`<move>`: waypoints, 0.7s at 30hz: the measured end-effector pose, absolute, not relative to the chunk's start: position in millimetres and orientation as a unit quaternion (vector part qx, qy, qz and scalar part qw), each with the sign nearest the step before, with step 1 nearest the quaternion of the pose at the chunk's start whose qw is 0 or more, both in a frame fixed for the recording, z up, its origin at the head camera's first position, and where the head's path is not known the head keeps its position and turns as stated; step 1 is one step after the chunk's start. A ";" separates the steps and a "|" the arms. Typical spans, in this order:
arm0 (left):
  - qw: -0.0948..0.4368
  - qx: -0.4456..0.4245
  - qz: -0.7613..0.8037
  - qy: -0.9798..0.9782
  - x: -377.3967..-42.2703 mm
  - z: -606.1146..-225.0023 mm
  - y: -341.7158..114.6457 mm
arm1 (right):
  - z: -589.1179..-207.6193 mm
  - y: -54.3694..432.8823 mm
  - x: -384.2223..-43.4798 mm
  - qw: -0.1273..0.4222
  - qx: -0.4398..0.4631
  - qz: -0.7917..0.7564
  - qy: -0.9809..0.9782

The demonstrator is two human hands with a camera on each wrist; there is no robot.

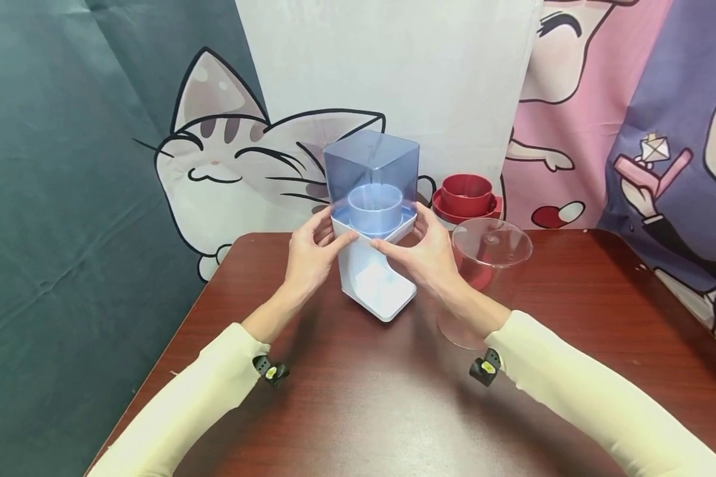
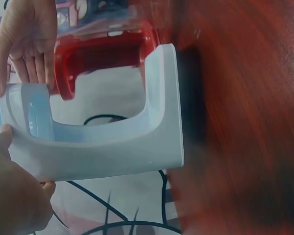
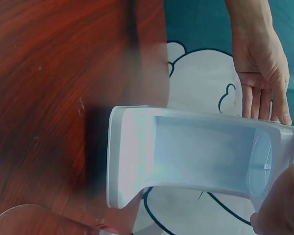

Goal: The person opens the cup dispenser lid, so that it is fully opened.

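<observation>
A dispenser with a white curved stand [image 1: 366, 281] and a see-through blue square hopper [image 1: 370, 149] is between my two hands, upright. My left hand [image 1: 311, 250] grips its left corner, thumb on the front and fingers round the side. On the opposite side my right hand [image 1: 432, 255] grips it the same way, the thumbs almost meeting at the front corner. Inside the hopper a round collar [image 1: 376, 207] shows through. Both wrist views show the stand's open front and the round outlet under its top, its foot close over the table.
Behind my right hand stands a red and white dispenser [image 1: 467, 199] of similar shape. A clear cylinder [image 1: 507, 265] stands on the brown table [image 1: 358, 404], partly hidden by my right forearm. A cartoon-printed cloth [image 1: 394, 59] hangs behind the table.
</observation>
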State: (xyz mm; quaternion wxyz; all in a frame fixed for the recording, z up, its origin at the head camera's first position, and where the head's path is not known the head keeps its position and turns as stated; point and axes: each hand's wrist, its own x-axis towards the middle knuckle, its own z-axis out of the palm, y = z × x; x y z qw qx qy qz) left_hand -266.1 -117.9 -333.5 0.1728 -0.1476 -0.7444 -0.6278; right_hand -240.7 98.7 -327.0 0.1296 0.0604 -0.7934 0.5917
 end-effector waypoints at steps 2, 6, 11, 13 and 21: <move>0.175 -0.150 -0.627 -0.744 -260.5 -331.8 -119.2 | -324.2 99.5 -235.9 0.130 0.067 0.588 -0.796; 0.176 -0.156 -0.628 -0.742 -248.4 -327.7 -123.8 | -320.5 100.2 -225.6 0.125 0.078 0.580 -0.801; 0.178 -0.164 -0.616 -0.750 -231.6 -322.9 -133.6 | -316.8 99.8 -208.8 0.102 0.079 0.577 -0.807; 0.179 -0.166 -0.606 -0.757 -224.2 -321.2 -137.2 | -315.4 100.2 -200.7 0.090 0.081 0.586 -0.801; 0.181 -0.178 -0.570 -0.781 -195.9 -319.8 -146.3 | -312.4 107.4 -170.6 0.071 0.117 0.603 -0.786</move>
